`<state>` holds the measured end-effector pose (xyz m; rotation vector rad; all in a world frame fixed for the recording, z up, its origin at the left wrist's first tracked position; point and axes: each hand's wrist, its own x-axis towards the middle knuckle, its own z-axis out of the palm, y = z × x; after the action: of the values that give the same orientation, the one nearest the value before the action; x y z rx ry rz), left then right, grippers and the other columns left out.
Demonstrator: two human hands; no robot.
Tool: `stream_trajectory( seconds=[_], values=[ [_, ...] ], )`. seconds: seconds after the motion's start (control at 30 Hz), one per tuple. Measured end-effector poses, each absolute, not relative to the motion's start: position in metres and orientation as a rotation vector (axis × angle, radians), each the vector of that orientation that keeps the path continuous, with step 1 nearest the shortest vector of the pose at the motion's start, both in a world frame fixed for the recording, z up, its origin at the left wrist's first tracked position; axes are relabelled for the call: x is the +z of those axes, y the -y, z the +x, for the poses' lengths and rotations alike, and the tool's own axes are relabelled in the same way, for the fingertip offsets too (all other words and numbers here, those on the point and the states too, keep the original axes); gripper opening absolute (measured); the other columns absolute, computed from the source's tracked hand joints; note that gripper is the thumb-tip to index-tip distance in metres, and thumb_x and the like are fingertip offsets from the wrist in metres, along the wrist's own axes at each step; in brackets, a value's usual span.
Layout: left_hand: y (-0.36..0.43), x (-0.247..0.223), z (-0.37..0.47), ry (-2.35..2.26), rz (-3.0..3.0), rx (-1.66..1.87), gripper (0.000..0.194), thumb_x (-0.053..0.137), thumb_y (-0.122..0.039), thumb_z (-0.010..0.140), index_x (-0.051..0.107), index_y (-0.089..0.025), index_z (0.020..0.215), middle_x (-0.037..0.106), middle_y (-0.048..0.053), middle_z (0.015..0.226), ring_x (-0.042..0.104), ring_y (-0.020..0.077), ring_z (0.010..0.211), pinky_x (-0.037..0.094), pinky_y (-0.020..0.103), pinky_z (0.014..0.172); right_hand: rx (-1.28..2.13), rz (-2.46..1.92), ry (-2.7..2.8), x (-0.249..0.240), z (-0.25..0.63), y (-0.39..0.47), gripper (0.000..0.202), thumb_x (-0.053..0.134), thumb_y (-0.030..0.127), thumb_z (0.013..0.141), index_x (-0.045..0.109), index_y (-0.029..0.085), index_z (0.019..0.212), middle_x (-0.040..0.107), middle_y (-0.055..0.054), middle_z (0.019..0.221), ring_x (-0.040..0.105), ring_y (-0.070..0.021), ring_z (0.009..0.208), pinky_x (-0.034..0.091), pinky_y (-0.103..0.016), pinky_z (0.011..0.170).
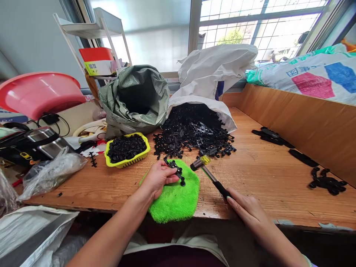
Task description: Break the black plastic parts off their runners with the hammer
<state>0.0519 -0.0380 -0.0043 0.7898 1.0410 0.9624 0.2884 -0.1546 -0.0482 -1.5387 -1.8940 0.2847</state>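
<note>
Over a bright green fluffy cloth [175, 207], my left hand [160, 177] pinches a small black plastic part [179, 171] with arms and round ends. My fingers cover some of it. My right hand [244, 205] is closed round the black grip of a small mallet [213, 177], whose head has one dark face and one yellow face. That head is in the air just right of the cloth, apart from the black part. Beyond the cloth, a heap of similar black plastic parts [194, 129] spills from a white woven sack [229, 116].
Left of the heap stands a yellow basket [128, 162] full of small black pieces, with a green-grey sack [111, 107] behind it. A wooden board [300, 115] borders the right side, near an assembled black piece [328, 182]. Plastic bags [52, 168] and a pink basin [44, 92] crowd the left.
</note>
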Motion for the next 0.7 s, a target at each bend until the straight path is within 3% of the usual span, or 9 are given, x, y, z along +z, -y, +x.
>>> stream_trajectory(
  seconds=[0.37, 0.53, 0.7],
  values=[
    [0.042, -0.007, 0.054, -1.039, 0.845, 0.977, 0.033, 0.066, -0.001, 0.064, 0.038, -0.017, 0.07, 0.052, -0.007, 0.051, 0.056, 0.0066, 0.041, 0.052, 0.019, 0.047, 0.268, -1.586, 1.946, -0.034, 0.284, 0.156, 0.042, 0.029, 0.046, 0.092, 0.064, 0.023, 0.092, 0.071, -0.006, 0.074, 0.065, -0.023, 0.065, 0.047, -0.029, 0.054],
    [0.043, -0.01, 0.055, -1.021, 0.902, 1.043, 0.036, 0.067, -0.006, 0.062, 0.035, -0.019, 0.072, 0.049, -0.01, 0.049, 0.054, 0.0059, 0.039, 0.052, 0.02, 0.046, 0.088, -1.527, 2.004, -0.019, 0.279, 0.164, 0.037, 0.026, 0.039, 0.094, 0.057, 0.021, 0.103, 0.068, -0.007, 0.07, 0.064, -0.0225, 0.061, 0.044, -0.028, 0.052],
    [0.044, -0.013, 0.055, -1.016, 0.935, 1.095, 0.035, 0.067, -0.009, 0.061, 0.035, -0.019, 0.073, 0.048, -0.011, 0.048, 0.052, 0.0048, 0.042, 0.052, 0.019, 0.046, -0.029, -1.692, 2.251, -0.003, 0.273, 0.162, 0.041, 0.025, 0.042, 0.092, 0.06, 0.024, 0.084, 0.06, -0.003, 0.051, 0.059, -0.0225, 0.047, 0.038, -0.028, 0.044]
  ],
)
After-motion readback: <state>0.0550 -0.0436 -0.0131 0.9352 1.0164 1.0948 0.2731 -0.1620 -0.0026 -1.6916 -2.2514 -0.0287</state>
